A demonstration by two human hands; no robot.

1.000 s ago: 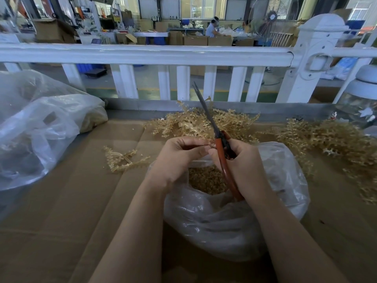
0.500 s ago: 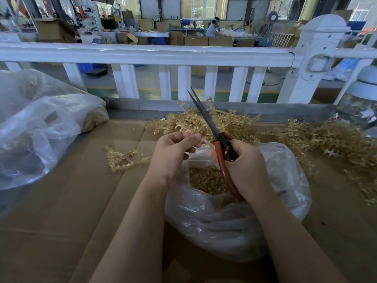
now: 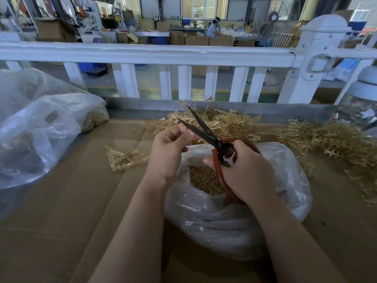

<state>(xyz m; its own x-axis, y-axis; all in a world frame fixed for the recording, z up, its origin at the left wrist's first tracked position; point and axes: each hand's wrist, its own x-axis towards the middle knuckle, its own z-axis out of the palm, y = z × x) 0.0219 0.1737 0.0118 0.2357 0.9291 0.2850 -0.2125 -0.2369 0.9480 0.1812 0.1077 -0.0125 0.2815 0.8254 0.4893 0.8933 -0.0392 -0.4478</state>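
Right hand [image 3: 244, 170] grips red-handled scissors [image 3: 204, 129], blades parted, above an open plastic bag [image 3: 234, 221] mid-worktop [image 3: 61, 221]. Left hand [image 3: 169, 148] pinches a small piece (hidden by its fingers) right at the blades. Closing them could nick a fingertip, or flick the cutting beyond the bag.

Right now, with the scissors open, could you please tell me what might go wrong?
The scissors are open with blades beside the left hand, so a snip by the right hand could nick it. Offcuts might also miss the bag below and scatter over the cardboard.
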